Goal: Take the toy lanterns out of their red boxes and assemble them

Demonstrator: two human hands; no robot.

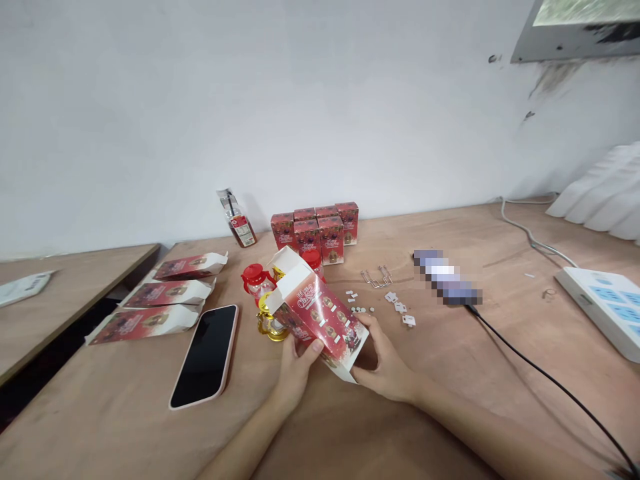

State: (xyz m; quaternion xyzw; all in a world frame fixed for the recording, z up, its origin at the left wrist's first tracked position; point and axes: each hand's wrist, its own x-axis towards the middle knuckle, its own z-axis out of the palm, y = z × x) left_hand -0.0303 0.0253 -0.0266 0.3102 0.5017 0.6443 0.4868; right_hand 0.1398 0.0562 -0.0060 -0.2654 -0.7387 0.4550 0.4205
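Between my two hands a red printed Christmas box (320, 310) is tilted above the table, its far white flaps standing open. My left hand (299, 360) grips its lower left side with the thumb on the printed face. At the near right end, the fingers of my right hand (383, 363) are curved around the box's edge. Just beyond the box are small lanterns: a red lantern (255, 280), a gold lantern (270, 323) and another red lantern (313, 261), partly hidden by the box.
Filled-out red boxes (320, 233) stand at the back. Flat cartons (150, 320) and a pink-edged phone (205, 357) lie left. Wire handles (377, 277), white tags (400, 307) and button cells (363, 309) lie right of the box. A cabled phone (445, 277) and bottle (240, 223) are farther off.
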